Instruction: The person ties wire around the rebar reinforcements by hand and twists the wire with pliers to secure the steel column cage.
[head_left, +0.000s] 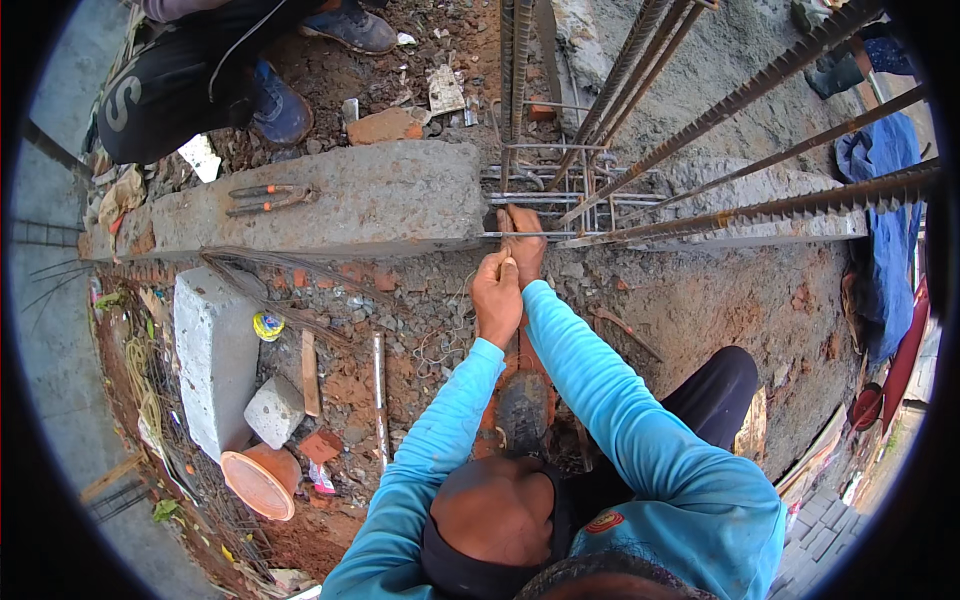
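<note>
My right hand (524, 241) reaches into the steel rebar cage (585, 199) at the end of a concrete beam (375, 195). Its fingers are partly hidden by the cage's thin bars, so what they hold does not show. Just below it, close to my right wrist, my left hand (497, 296) has thumb and forefinger pinched together on what looks like a thin wire. Tall ribbed rebars (720, 120) rise from the cage to the upper right. On top of the beam lie orange-handled pincers (271, 199).
A bundle of binding wire (292, 289) hangs down the beam's side. Concrete blocks (210, 352), a plastic bucket (259, 480), a wood strip (310, 373) and a metal pipe (380, 397) are at left. A thin tool (628, 332) lies at right. Another person's shoe (279, 105) is beyond the beam.
</note>
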